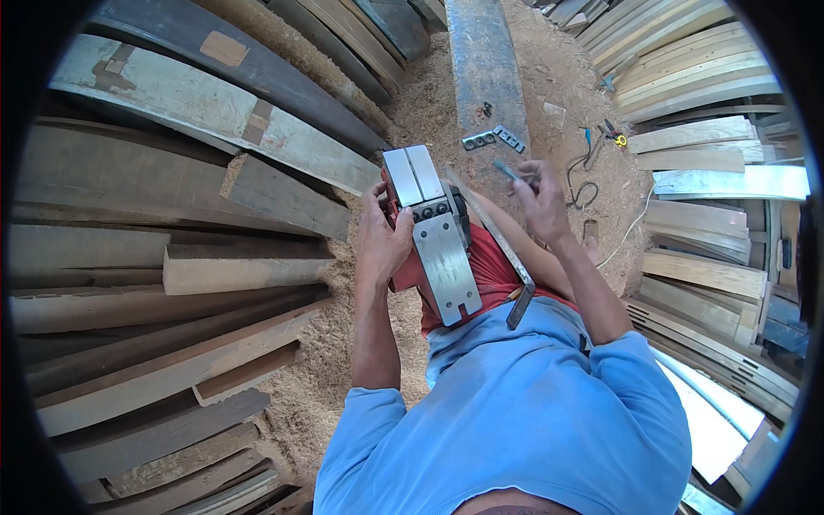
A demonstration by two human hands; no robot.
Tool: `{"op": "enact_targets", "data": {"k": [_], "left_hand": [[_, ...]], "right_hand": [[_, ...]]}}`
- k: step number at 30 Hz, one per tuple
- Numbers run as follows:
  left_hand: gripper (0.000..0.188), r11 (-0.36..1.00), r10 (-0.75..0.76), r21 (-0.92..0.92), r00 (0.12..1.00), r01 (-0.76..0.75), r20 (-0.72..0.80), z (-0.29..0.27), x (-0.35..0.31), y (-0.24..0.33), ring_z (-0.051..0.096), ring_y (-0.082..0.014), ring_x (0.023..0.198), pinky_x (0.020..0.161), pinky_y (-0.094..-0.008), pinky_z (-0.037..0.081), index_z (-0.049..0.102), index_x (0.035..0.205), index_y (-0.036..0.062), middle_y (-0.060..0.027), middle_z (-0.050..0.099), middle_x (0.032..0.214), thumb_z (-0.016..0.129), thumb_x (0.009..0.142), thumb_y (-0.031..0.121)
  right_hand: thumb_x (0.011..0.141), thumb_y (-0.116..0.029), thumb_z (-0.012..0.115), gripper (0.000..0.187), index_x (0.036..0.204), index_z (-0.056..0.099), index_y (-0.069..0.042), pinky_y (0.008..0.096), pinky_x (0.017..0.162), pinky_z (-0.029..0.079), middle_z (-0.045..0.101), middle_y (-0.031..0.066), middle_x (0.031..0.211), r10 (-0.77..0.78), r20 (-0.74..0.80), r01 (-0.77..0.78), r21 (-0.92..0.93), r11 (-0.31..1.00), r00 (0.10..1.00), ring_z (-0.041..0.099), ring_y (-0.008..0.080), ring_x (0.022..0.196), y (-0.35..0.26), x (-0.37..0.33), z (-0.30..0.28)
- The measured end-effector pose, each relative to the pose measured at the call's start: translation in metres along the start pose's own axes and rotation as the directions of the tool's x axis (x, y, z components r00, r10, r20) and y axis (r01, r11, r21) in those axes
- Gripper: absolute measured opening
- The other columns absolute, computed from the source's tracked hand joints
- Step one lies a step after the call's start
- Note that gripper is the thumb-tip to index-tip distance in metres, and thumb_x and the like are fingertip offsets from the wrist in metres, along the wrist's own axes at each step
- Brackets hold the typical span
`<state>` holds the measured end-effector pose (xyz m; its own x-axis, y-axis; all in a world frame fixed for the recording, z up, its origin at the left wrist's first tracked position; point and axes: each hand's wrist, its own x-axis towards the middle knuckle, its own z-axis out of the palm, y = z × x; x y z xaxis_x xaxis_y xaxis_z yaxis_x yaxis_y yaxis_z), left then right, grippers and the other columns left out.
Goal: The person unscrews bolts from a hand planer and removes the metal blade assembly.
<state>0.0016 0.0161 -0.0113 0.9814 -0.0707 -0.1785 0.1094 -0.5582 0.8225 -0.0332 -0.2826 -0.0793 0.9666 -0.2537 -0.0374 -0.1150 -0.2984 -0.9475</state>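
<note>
An electric hand planer (pixel 445 266) rests sole-up on my lap, its flat silver plates and the row of bolts between them facing me. My left hand (pixel 382 232) grips its red side, thumb lying on the metal edge near the bolts. To the right of the planer, my right hand (pixel 541 199) pinches a small bluish tool (pixel 506 169), whose exact kind I cannot make out. Beyond it, two short metal pieces with holes (pixel 481 140) lie on a long worn board. A carpenter's square (pixel 505 249) with a dark handle lies across my right thigh.
The long board (pixel 485 51) stretches away over sawdust-covered ground. Stacked planks (pixel 249 270) crowd the left, and more lumber (pixel 704 266) lines the right. Yellow-handled pliers (pixel 620 140) and a dark cord (pixel 573 180) lie right of the board.
</note>
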Motion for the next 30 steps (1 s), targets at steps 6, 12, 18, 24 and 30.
{"op": "enact_targets", "data": {"k": [6,12,18,24,30], "left_hand": [[0.06,1.0,0.0,0.008,1.0,0.0,0.004,-0.001,0.0,0.006,0.067,-0.0388,0.119,0.104,-0.0464,0.052,0.044,0.147,-0.0033,-0.029,0.064,0.132,0.065,0.096,0.02],[0.06,1.0,0.021,-0.006,1.0,-0.021,-0.016,-0.001,-0.001,0.0,0.067,-0.0384,0.119,0.104,-0.046,0.052,0.044,0.147,-0.0038,-0.0287,0.064,0.132,0.065,0.095,0.019],[0.06,1.0,-0.009,-0.003,1.0,0.009,-0.004,-0.002,-0.002,0.007,0.067,-0.038,0.12,0.104,-0.0455,0.051,0.046,0.146,-0.0047,-0.0286,0.066,0.13,0.065,0.095,0.019],[0.074,0.993,-0.011,0.116,1.0,0.013,-0.019,0.0,0.0,0.001,0.064,-0.0443,0.124,0.107,-0.05,0.049,0.039,0.154,-0.0046,-0.0326,0.065,0.131,0.069,0.095,0.031],[0.079,0.96,0.0,0.28,0.996,-0.024,0.086,-0.006,0.007,0.013,0.06,-0.0476,0.131,0.11,-0.0491,0.048,0.035,0.158,-0.0029,-0.0333,0.061,0.141,0.07,0.097,0.033]], "right_hand": [[0.098,-0.007,0.065,0.036,0.134,0.069,-0.004,0.0417,0.074,0.056,0.071,0.0169,0.093,-0.411,0.247,0.474,-0.319,0.821,0.878,0.07,0.0345,0.082,-0.055,-0.035,0.016],[0.095,-0.007,0.066,0.038,0.133,0.069,-0.004,0.0454,0.072,0.055,0.068,0.0165,0.088,-0.492,0.253,0.551,-0.305,0.776,0.833,0.068,0.0362,0.08,-0.066,-0.034,0.028],[0.093,-0.007,0.065,0.04,0.133,0.068,-0.006,0.0455,0.074,0.055,0.069,0.0143,0.089,-0.529,0.299,0.605,-0.308,0.735,0.794,0.069,0.0347,0.082,-0.061,-0.034,0.033],[0.094,-0.007,0.064,0.041,0.134,0.067,-0.006,0.0459,0.076,0.055,0.069,0.0146,0.091,-0.496,0.34,0.596,-0.336,0.729,0.799,0.069,0.0348,0.086,-0.066,-0.033,0.03],[0.094,-0.007,0.064,0.042,0.136,0.066,-0.006,0.0461,0.076,0.055,0.07,0.0155,0.092,-0.501,0.298,0.579,-0.322,0.749,0.813,0.068,0.0358,0.085,-0.066,-0.031,0.03]]}}
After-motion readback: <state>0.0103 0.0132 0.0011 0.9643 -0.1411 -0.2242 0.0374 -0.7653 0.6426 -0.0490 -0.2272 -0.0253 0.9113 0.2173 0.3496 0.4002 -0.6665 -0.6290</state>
